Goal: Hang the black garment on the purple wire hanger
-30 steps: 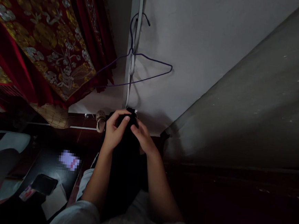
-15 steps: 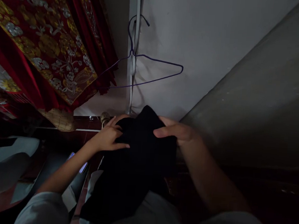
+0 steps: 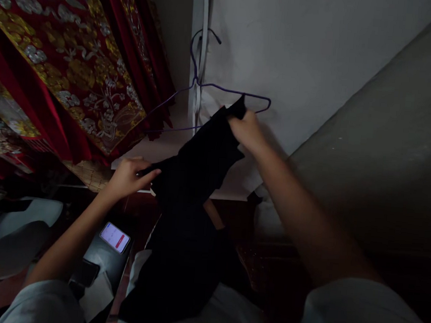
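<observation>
A piece of black cloth (image 3: 195, 180), perhaps a garment, is stretched between my hands and drapes down over my lap. My left hand (image 3: 131, 175) pinches its left edge between thumb and fingers. Farther up and to the right, my right hand (image 3: 246, 129) grips the upper corner, raised against the white wall. Behind that corner a purple wire hanger (image 3: 228, 89) hangs, and the cloth covers part of its lower bar. The dark cloth hides its own folds.
Red cloth with gold and silver embroidery (image 3: 84, 66) hangs at upper left. A lit phone (image 3: 115, 237) lies on a dark seat at lower left, near a white paper (image 3: 96, 296). A grey slanted surface (image 3: 381, 144) stands at right. Another person's leg (image 3: 7, 249) shows at far left.
My right hand has risen with the cloth's corner toward the hanger. My left hand has moved left and up, spreading the cloth wider. The phone is now more fully in view.
</observation>
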